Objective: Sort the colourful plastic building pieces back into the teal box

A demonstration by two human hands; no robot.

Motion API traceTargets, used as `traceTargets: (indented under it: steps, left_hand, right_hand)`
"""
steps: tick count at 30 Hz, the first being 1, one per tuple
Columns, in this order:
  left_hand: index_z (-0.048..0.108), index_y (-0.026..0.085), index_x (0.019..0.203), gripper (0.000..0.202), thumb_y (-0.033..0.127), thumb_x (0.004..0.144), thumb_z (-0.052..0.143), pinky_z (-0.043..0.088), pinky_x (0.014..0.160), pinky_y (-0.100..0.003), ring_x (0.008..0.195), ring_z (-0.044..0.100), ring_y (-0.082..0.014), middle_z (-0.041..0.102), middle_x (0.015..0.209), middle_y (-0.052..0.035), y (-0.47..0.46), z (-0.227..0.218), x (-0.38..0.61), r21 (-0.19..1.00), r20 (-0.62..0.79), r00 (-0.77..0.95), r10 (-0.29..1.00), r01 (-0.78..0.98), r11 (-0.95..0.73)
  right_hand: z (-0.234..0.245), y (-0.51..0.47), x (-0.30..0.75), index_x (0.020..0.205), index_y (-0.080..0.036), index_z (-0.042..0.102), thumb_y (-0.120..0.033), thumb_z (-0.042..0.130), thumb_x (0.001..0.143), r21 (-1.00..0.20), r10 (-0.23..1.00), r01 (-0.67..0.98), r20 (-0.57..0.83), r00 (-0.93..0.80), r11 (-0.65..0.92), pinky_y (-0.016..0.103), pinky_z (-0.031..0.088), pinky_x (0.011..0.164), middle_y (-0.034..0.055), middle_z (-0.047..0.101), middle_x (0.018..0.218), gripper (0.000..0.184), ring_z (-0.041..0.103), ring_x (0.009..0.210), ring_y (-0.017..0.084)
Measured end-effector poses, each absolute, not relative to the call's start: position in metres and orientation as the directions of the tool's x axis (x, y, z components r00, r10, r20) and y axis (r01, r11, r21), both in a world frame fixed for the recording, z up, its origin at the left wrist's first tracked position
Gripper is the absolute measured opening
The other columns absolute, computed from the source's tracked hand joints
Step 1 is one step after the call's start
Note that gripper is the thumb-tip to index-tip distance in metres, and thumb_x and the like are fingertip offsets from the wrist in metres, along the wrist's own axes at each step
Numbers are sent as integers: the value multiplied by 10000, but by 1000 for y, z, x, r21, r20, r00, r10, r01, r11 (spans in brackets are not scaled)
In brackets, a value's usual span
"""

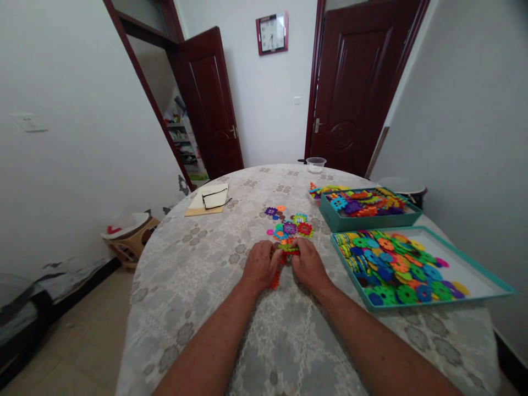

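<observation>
My left hand (259,265) and my right hand (308,265) meet low over the table, fingers curled inward from either side. Between their fingertips is a yellow-green toothed plastic piece (289,248), pinched at both ends; part of it is hidden by the fingers. Orange-red toothed pieces (274,281) show beneath and in front of it, beside my left thumb. Just beyond the hands lies a cluster of gear pieces, among them a purple gear (289,227), a red gear (304,229) and a dark purple gear (271,211).
To the right, a teal-edged tray (474,272) holds many coloured discs and gears. Behind it stands a teal box (350,221) of toothed pieces. Glasses (214,199) rest on a notebook (196,206) at the left. A clear plastic bowl (316,164) sits near the far edge.
</observation>
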State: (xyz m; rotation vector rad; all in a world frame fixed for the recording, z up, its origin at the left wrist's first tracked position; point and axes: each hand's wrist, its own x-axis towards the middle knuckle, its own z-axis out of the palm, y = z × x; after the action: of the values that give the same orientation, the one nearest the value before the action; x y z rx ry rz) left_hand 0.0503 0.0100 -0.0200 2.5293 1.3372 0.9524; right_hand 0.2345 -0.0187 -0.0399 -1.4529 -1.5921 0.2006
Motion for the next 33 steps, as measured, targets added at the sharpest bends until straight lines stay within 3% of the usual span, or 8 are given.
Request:
traceTargets:
  steps: [4, 10, 18, 22, 33]
  left_hand:
    - [620, 198, 1152, 177, 256, 1053, 485, 510, 967, -414, 1042, 622, -251, 688, 1094, -87, 13, -26, 49, 396, 497, 420, 759, 668, -630]
    - [640, 200, 1216, 237, 259, 1068, 464, 510, 1021, -443, 1110, 636, -258, 711, 1166, -96, 17, -29, 49, 408, 494, 435, 752, 648, -643]
    - [688, 215, 1189, 228, 314, 1055, 533, 506, 1037, -430, 1125, 654, -252, 730, 1160, -91, 13, -21, 50, 397, 490, 471, 734, 629, -669]
    - [717, 223, 1149, 232, 337, 1054, 538, 514, 1015, -417, 1085, 662, -242, 729, 1099, -88, 12, -17, 51, 401, 477, 479, 737, 628, -667]
    - [717, 239, 1126, 236, 355, 1054, 524, 502, 1037, -431, 1124, 644, -249, 725, 1154, -98, 9, -14, 48, 439, 469, 499, 729, 585, -683]
  right_hand:
    - [-33, -22, 236, 998, -226, 593, -151, 476, 762, -752, 863, 623, 444, 242, 213, 382, 467, 958, 83, 679, 1033, 274, 614, 1031, 265]
    - [-19, -29, 236, 1062, -237, 622, -318, 497, 904, -837, 900, 536, 313, 303, 110, 356, 463, 893, 66, 724, 1031, 217, 655, 985, 258]
    - [-18, -27, 233, 825, -243, 577, -465, 463, 985, -762, 896, 633, 366, 251, 134, 324, 427, 786, 63, 681, 873, 296, 621, 862, 239]
    - [-20, -26, 234, 813, -239, 586, -480, 428, 1007, -772, 896, 621, 362, 258, 133, 315, 421, 761, 65, 688, 866, 348, 610, 832, 228]
    - [-21, -21, 255, 786, -235, 632, -635, 459, 982, -948, 889, 312, 201, 413, 69, 317, 468, 750, 34, 708, 788, 479, 609, 800, 235]
